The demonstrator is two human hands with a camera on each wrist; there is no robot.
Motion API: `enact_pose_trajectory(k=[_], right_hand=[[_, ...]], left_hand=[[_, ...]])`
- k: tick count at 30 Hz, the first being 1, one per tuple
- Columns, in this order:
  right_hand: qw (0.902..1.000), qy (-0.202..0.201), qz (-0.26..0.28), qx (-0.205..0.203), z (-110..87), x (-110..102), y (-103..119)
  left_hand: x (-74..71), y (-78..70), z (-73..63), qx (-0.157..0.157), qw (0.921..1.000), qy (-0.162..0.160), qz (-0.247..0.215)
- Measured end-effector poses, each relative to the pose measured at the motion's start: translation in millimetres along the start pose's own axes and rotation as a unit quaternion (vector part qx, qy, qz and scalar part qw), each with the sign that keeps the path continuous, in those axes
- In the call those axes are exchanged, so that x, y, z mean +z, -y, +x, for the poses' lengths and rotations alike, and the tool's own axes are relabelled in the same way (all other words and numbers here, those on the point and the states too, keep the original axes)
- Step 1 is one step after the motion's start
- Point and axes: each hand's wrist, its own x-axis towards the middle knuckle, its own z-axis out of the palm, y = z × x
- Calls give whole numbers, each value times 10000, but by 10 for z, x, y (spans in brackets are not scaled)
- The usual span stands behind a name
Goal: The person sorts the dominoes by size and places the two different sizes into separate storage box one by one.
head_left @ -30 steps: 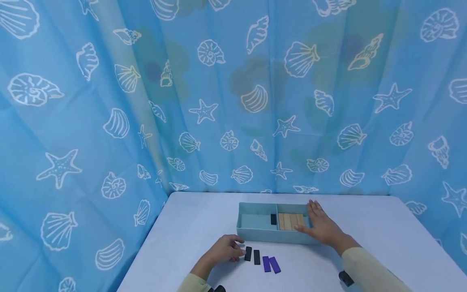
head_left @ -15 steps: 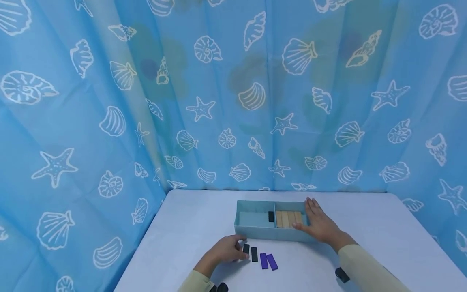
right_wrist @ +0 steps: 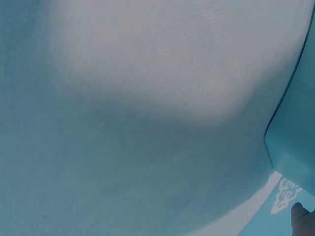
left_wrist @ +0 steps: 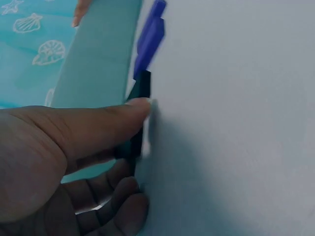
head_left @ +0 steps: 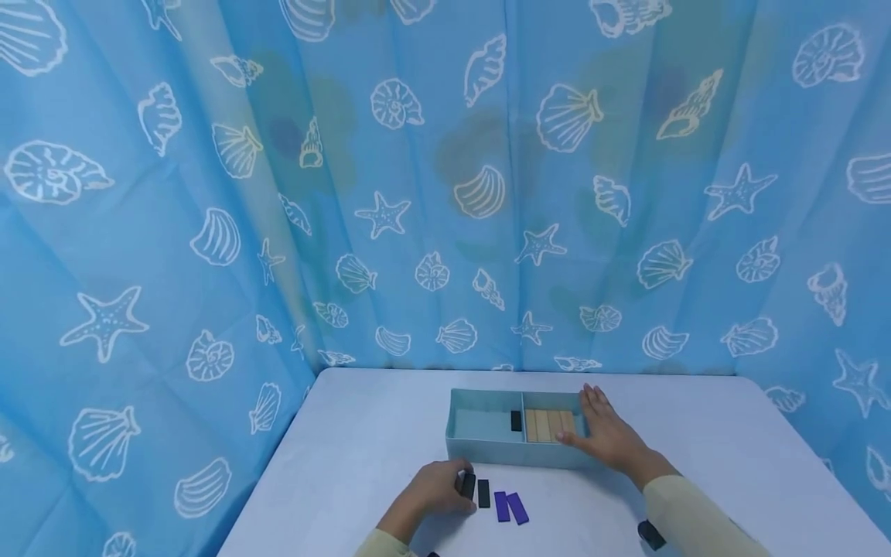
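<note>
With thumb and fingers, my left hand (head_left: 438, 489) pinches a black rectangular block (head_left: 469, 486) on the table in front of the light blue-green box (head_left: 515, 452). The left wrist view shows the thumb (left_wrist: 115, 123) across the dark block, other fingers curled below. A second black block (head_left: 483, 493) lies just right of it. My right hand (head_left: 612, 439) rests over the box's right end, fingers extended along the far side and thumb at the front rim. In the box, several pale wooden blocks (head_left: 550, 425) fill the right compartment; one black block (head_left: 516, 421) is beside the divider in the left.
Two purple blocks (head_left: 502, 507) lie side by side, slightly angled, right of the black ones. The white table (head_left: 376, 418) meets a blue shell-patterned curtain (head_left: 418, 193) at the back and left. A dark wrist device (head_left: 650, 534) shows under the right sleeve.
My left hand has moved slightly right, its fingers closing round the nearest black block, which now looks tilted up. My right hand keeps its place on the box.
</note>
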Motion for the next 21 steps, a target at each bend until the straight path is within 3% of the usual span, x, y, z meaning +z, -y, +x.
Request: enact_pose_trajectory(k=[7, 16, 21], right_hand=[[9999, 33, -121, -51, -2, 27, 19], [9999, 64, -114, -82, 36, -47, 41], [9998, 178, -117, -56, 36, -59, 27]], left_hand=[[52, 34, -42, 58, 9995, -126, 290], [45, 59, 7, -70, 9997, -171, -133], [72, 81, 43, -5, 9998, -138, -142]])
